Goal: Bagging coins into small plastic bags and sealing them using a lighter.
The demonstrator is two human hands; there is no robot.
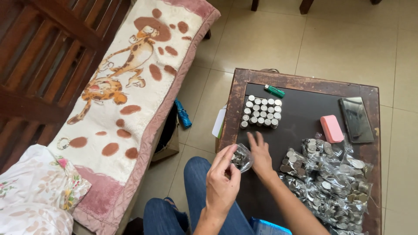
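My left hand pinches a small clear plastic bag of coins over the near left edge of a dark wooden table. My right hand lies just right of the bag, palm down with its fingers spread and pointing toward a block of several short coin stacks; it holds nothing. A heap of clear bags filled with coins covers the table's right front part, close to my right forearm.
On the table there are also a green lighter, a pink oblong case and a dark phone. A wooden bench with a patterned blanket stands on the left. A folded blue umbrella lies on the tiled floor.
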